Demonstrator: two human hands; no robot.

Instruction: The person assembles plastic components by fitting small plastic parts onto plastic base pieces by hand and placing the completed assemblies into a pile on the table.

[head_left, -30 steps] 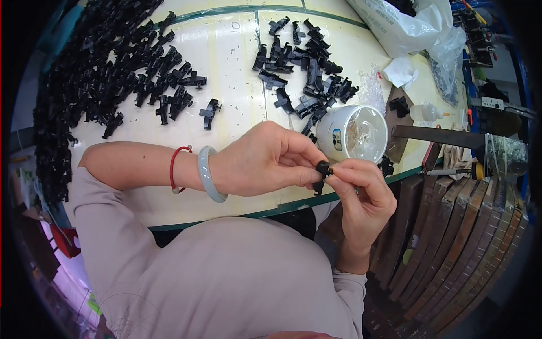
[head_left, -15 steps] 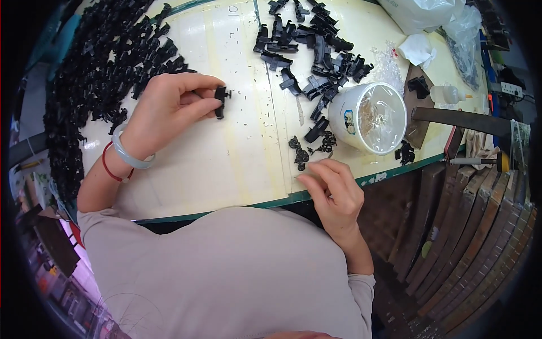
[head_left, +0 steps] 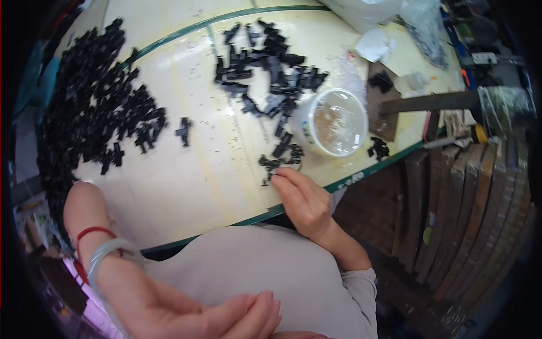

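Note:
My left hand (head_left: 217,316) is raised close to the camera at the lower left, above my lap. Its fingers are bent together, with nothing visible in them. A single black plastic part (head_left: 183,131) lies alone on the pale tabletop, away from both hands. Near the front edge, my right hand (head_left: 305,203) has its fingertips pressed together at a small group of little black parts (head_left: 272,163). It seems to pinch one of them, though the fingers partly hide it. Just beyond is a longer black clip-like part (head_left: 282,145).
A large heap of black parts (head_left: 96,113) covers the left side; a looser pile (head_left: 274,68) lies farther back. Right of it stands a white tub (head_left: 307,127) with clear plastic inside. A flat metal bar (head_left: 429,103), a small bottle (head_left: 416,82) and plastic bags (head_left: 361,14) are beyond.
My left hand has let go of the black part, left it on the table and drawn back toward me. My right fingertips have moved onto the small parts. The view has shifted.

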